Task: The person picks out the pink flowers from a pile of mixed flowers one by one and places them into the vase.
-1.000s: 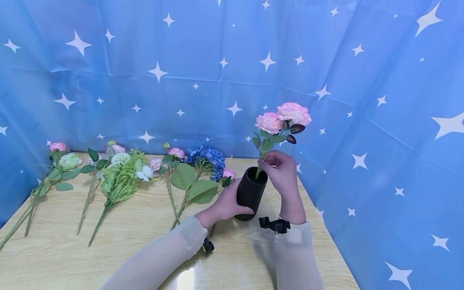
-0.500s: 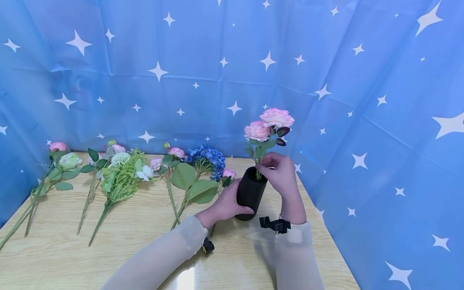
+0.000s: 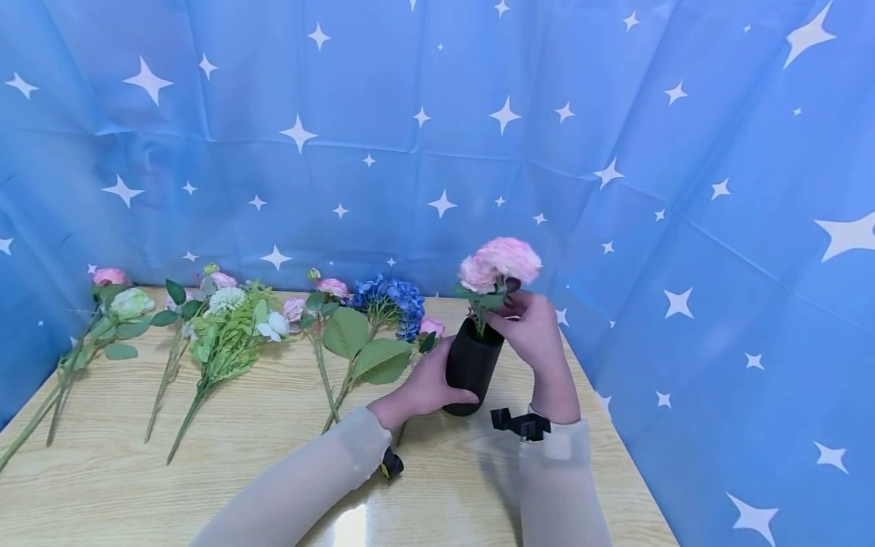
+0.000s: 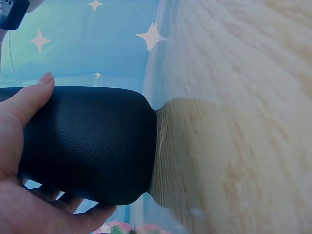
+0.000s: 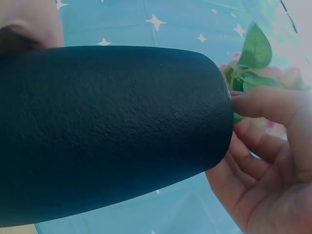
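Since the frame half a second earlier, the pink two-headed peony-like spray [image 3: 502, 262] had dropped, its blossoms lower and closer to the mouth of the black cylindrical vase [image 3: 472, 368]; the vase and the left hand [image 3: 431, 380] had kept their places. The vase stood toward the right side of the wood-grain table [image 3: 102, 486], the left thumb and fingers curled round its sides. The right hand [image 3: 529, 330] was at the far rim, thumb and fingertips drawn together and apparently pinching the stem — the exact contact was partly hidden by leaves and rim. The lower stem was inside the vase, the flower heads above it. To the left lay a blue hydrangea [image 3: 391, 298] and, farther left, a feathery green spray [image 3: 229, 349] and a pale green rose [image 3: 133, 303].

The step in hand appeared to be the lowering of the stem. Done well, it called for a steady left grip low on the vase, a light pinch close above the rim, and a straight feed that kept leaves from folding at the mouth — with the heavy heads turned so as not to tip the vase.

No brand, label or writing could be read; the blue curtain [image 3: 383, 91] bore only white stars.
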A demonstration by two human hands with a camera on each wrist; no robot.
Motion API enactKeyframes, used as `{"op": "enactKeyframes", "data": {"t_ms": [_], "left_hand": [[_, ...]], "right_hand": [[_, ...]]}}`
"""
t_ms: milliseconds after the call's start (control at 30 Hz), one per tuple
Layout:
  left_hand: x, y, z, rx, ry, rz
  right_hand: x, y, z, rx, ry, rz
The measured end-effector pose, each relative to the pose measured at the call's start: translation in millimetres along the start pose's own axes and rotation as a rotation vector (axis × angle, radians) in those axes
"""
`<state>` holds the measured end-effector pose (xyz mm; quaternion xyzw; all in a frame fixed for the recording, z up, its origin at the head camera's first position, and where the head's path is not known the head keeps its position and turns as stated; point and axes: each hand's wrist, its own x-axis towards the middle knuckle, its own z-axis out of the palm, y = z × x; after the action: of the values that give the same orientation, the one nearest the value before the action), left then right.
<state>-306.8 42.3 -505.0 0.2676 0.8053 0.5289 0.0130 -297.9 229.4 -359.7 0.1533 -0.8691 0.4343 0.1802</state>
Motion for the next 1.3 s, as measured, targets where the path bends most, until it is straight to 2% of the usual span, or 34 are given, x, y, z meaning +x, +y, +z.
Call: {"op": "enactKeyframes", "data": {"t_ms": [267,500,600,867,1100,1300], "left_hand": [[1.5,-2.7,0.5,-0.021,-0.002,-0.012],[0.0,-2.5,2.0,-0.016,-0.001,-0.027],[0.2,-3.1,2.3,-0.014,0.002,-0.022],[0.6,-2.3,1.9,-0.008,0.006,-0.004],[0.1,-0.3,1.4,-0.029,0.005,-0.002],[-0.1,0.6,1.3,-0.038,0.003,-0.015]], "right_hand": [[-2,0,-6,0.01,-0.024,0.085],[-1,1,-11,0.025,-0.031,0.122],[-1,2,-12,0.025,-0.031,0.122],[1,6,-19,0.02,-0.024,0.057],[-1,11,-24,0.029,-0.017,0.11],[1,24,-32,0.155,-0.099,0.137]]}}
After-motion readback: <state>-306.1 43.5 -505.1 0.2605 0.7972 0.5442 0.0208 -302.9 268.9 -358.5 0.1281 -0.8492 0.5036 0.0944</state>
